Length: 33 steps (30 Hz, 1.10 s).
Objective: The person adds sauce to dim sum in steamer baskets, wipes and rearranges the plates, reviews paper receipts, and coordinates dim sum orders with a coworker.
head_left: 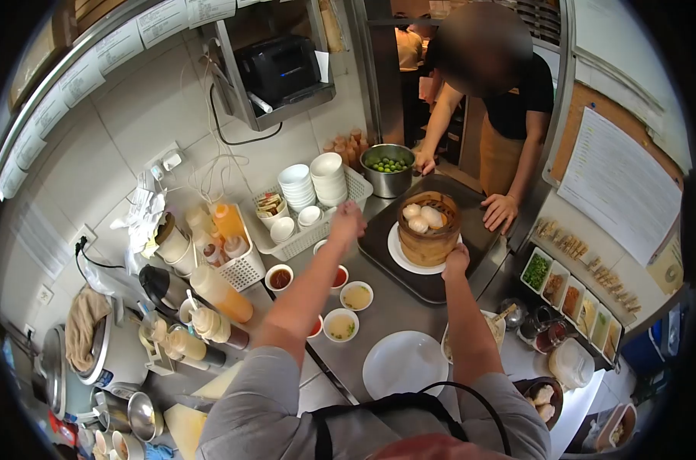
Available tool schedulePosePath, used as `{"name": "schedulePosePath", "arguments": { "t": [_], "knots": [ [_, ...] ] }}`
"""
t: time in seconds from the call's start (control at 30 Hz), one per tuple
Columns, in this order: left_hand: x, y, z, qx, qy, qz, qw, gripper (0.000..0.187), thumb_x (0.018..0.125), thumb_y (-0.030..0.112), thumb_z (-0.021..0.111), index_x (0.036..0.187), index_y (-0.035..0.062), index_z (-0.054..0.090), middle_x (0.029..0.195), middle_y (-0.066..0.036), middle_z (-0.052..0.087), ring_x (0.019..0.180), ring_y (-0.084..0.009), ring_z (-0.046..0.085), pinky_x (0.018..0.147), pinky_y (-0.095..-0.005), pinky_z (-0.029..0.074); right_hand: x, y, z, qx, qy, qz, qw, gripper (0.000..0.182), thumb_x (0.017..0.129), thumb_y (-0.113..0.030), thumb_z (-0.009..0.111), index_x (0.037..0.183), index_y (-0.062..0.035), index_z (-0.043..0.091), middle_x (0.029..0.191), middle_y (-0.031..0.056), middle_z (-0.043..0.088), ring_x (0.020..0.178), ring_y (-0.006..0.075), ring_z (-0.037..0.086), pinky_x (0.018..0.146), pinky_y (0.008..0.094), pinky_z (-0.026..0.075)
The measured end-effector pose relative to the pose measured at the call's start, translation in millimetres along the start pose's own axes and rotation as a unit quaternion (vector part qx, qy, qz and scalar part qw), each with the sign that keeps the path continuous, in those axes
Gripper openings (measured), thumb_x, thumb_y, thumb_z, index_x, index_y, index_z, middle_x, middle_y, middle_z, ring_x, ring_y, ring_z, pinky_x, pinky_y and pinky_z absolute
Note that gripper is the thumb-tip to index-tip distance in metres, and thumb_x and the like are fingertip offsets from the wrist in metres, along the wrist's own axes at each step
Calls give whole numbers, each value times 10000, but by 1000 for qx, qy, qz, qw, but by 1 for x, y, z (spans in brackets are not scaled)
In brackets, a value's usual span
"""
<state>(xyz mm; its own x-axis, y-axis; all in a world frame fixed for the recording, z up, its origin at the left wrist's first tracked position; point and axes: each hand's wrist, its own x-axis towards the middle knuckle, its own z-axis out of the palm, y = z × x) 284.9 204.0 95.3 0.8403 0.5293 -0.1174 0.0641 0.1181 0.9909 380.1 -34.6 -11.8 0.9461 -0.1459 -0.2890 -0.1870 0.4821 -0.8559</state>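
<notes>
A round bamboo steamer (431, 244) with several white buns (418, 224) inside stands on a white plate (404, 259). Both rest on a dark tray (379, 244). My right hand (457, 261) is closed on the plate's right rim, close against the steamer's side. Off to the left, my left hand (349, 221) hovers between the tray and a white basket (287, 247), its fingers loosely bent and nothing visible in them. Stacked white bowls (328, 178) fill part of that basket.
A person (509, 115) across the counter has one hand (500, 212) on the tray's far right edge and the other by a pot of green limes (388, 165). Sauce bowls (356, 295), a large white plate (404, 363), squeeze bottles (221, 294) and garnish containers (555, 282) surround my arms.
</notes>
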Motion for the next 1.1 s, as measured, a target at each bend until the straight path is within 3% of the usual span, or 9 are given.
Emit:
{"name": "schedulePosePath", "arguments": {
  "t": [0.13, 0.37, 0.47, 0.53, 0.6, 0.67, 0.87, 0.9, 1.1],
  "knots": [
    [8, 111, -18, 23, -13, 175, 984, 284, 807, 130, 432, 1082, 66, 398, 900, -123, 546, 686, -204, 583, 537, -282, 480, 16, 9, 3, -33, 56, -10, 998, 294, 894, -199, 301, 1102, -36, 428, 1047, 92, 483, 917, 199, 475, 789, 319, 377],
    [18, 253, -22, 120, 38, 303, 945, 277, 796, 149, 458, 1062, 74, 433, 839, -59, 542, 661, -158, 558, 561, -282, 461, 42, 34, 7, -19, 122, -36, 992, 348, 895, -220, 300, 1107, 22, 434, 1068, 150, 493, 930, 249, 491, 799, 327, 383],
    [24, 289, -16, 139, 51, 320, 936, 382, 786, 180, 484, 1145, 72, 410, 973, -64, 513, 861, -184, 513, 708, -324, 441, 53, 52, -2, -61, 103, -59, 991, 374, 898, -240, 282, 1155, 13, 380, 1113, 151, 460, 942, 251, 484, 807, 334, 381],
    [32, 324, -9, 164, 79, 412, 893, 476, 751, 173, 527, 1181, 13, 396, 997, -82, 520, 864, -163, 485, 704, -273, 396, 42, 40, 0, -39, 94, 35, 994, 419, 896, -292, 275, 1206, -12, 318, 1162, 144, 420, 983, 261, 467, 825, 359, 371],
    [58, 356, -16, 185, 59, 416, 888, 474, 785, 214, 497, 1215, 58, 374, 1190, -91, 420, 1089, -215, 371, 921, -348, 273, 30, 13, 8, -25, 62, 135, 989, 475, 891, -350, 244, 1249, -38, 253, 1218, 137, 363, 1048, 274, 425, 862, 403, 336],
    [54, 373, -7, 171, 73, 449, 874, 443, 770, 159, 478, 1184, 13, 412, 1173, -150, 446, 1114, -249, 370, 897, -340, 294, 21, -9, 10, -26, 9, 245, 969, 535, 882, -417, 189, 1284, -64, 184, 1283, 129, 292, 1137, 289, 358, 916, 468, 276],
    [77, 407, -8, 175, 99, 485, 851, 401, 783, 132, 460, 1163, 15, 416, 1129, -139, 470, 1051, -244, 418, 876, -329, 319, -10, -54, 15, -126, -14, 266, 956, 606, 849, -509, 198, 1320, -132, 135, 1344, 117, 183, 1213, 343, 205, 938, 558, 143],
    [111, 421, -28, 157, 25, 485, 860, 487, 794, 208, 491, 1223, 22, 353, 1248, -117, 374, 1182, -226, 287, 977, -332, 186, -9, -55, 13, -116, -24, 252, 960, 620, 841, -521, 220, 1321, -138, 136, 1346, 113, 179, 1216, 338, 195, 944, 551, 137],
    [34, 385, 3, 69, 33, 441, 894, 424, 833, 228, 441, 1202, 28, 390, 1256, -95, 369, 1179, -210, 291, 968, -349, 194, -23, -70, -7, -43, -31, 155, 987, 632, 800, -532, 366, 1306, -183, 219, 1345, 76, 186, 1124, 288, 292, 898, 497, 220]
  ]
}}
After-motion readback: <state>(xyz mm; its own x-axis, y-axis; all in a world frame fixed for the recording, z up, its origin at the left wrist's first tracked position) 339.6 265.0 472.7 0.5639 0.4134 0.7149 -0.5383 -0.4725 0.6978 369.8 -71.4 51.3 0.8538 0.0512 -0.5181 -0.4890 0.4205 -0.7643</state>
